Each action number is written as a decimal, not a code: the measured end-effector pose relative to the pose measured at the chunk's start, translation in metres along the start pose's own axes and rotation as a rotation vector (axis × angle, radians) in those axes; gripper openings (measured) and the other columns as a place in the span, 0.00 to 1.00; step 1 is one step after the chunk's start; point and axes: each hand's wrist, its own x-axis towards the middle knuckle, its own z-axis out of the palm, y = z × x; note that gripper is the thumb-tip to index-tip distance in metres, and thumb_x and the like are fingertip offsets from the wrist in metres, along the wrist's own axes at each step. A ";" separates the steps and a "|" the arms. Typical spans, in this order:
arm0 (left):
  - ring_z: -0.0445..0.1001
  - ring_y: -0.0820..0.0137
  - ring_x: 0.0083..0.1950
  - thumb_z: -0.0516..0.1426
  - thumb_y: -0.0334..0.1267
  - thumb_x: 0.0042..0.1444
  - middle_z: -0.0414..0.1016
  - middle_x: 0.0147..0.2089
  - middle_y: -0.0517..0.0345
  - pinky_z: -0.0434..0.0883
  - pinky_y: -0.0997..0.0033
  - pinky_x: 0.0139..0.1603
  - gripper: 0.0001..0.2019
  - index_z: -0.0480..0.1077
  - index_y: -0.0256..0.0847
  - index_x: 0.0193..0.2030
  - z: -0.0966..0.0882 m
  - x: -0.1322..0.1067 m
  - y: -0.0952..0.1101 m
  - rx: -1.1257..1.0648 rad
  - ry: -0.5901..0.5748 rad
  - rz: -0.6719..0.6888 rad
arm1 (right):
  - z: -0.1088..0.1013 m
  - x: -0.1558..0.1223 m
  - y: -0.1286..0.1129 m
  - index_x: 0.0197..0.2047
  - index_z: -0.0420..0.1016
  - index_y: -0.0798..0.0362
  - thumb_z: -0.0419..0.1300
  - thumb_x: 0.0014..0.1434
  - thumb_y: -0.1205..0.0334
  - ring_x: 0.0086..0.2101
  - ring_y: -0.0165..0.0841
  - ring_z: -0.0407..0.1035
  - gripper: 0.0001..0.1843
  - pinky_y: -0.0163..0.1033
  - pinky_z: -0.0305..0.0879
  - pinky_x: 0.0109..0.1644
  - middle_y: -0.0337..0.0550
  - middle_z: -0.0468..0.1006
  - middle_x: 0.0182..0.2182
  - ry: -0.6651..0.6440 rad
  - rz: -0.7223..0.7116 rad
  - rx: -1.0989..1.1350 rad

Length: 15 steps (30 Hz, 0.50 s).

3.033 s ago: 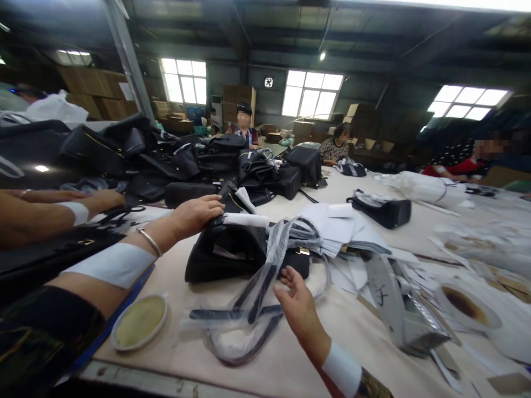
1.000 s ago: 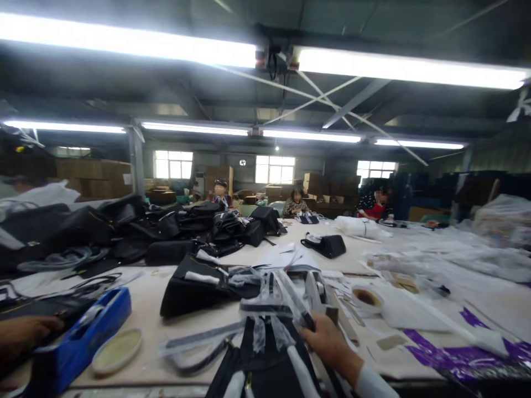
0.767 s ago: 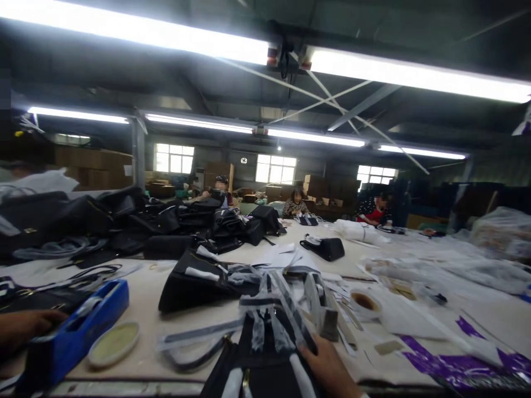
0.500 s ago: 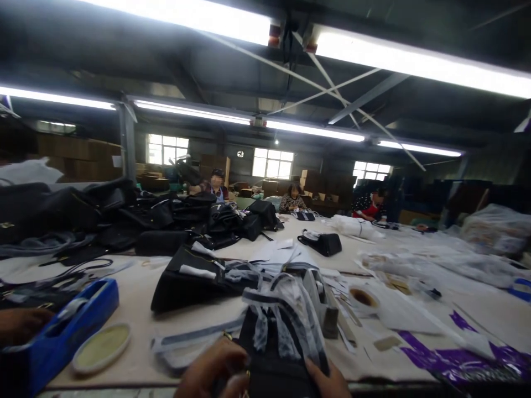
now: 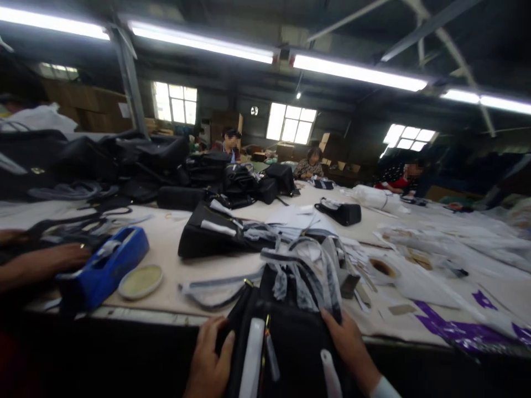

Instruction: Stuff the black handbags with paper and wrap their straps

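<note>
A black handbag (image 5: 296,326) leans at the table's front edge, its straps wrapped in clear plastic and pointing away from me. A gold zipper (image 5: 267,331) runs down its left part beside a white strip (image 5: 251,354). Along the bag's left edge, my left hand (image 5: 209,354) grips the side with fingers and thumb bent; part of the grip is hidden. My right hand (image 5: 350,345) holds the upper right edge, thumb on the front, close to the wrapped straps (image 5: 307,276). A second white piece (image 5: 329,370) lies low on the bag's front.
At left, a co-worker's hand (image 5: 62,257) is beside a blue tape dispenser (image 5: 114,271). Near it are a round dish (image 5: 141,282) and another black bag (image 5: 207,235). Black bags pile up behind. A tape roll (image 5: 382,269) and purple plastic (image 5: 460,326) lie right.
My view has tilted down and turned left. More of the bag's front and zipper now shows. My left hand has gone from bent fingers by the zipper to the bag's left side.
</note>
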 end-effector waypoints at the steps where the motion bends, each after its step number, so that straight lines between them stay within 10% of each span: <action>1: 0.76 0.53 0.55 0.56 0.46 0.57 0.76 0.49 0.46 0.73 0.47 0.59 0.14 0.74 0.44 0.46 -0.002 -0.002 0.005 0.013 -0.011 0.011 | -0.007 0.000 -0.007 0.39 0.80 0.54 0.58 0.53 0.39 0.45 0.53 0.76 0.26 0.51 0.69 0.51 0.55 0.84 0.39 -0.008 -0.033 -0.083; 6: 0.74 0.55 0.58 0.57 0.45 0.59 0.73 0.55 0.43 0.70 0.47 0.63 0.20 0.67 0.40 0.56 -0.004 -0.022 0.001 -0.006 -0.169 -0.161 | -0.039 0.029 -0.041 0.30 0.78 0.49 0.64 0.52 0.49 0.29 0.42 0.72 0.12 0.44 0.62 0.34 0.46 0.79 0.25 0.042 -0.123 -0.352; 10: 0.78 0.57 0.55 0.56 0.49 0.60 0.79 0.53 0.45 0.75 0.53 0.58 0.23 0.67 0.38 0.58 -0.011 -0.038 -0.008 -0.120 -0.375 -0.399 | -0.043 0.063 -0.095 0.18 0.72 0.52 0.71 0.47 0.59 0.18 0.29 0.61 0.14 0.38 0.56 0.27 0.38 0.68 0.12 0.021 -0.078 -0.003; 15: 0.80 0.56 0.52 0.56 0.48 0.59 0.82 0.48 0.48 0.76 0.54 0.55 0.18 0.74 0.39 0.50 -0.016 -0.027 -0.006 -0.029 -0.410 -0.311 | -0.024 0.115 -0.175 0.39 0.79 0.62 0.57 0.60 0.50 0.29 0.24 0.73 0.21 0.32 0.65 0.38 0.37 0.81 0.31 -0.060 -0.198 0.316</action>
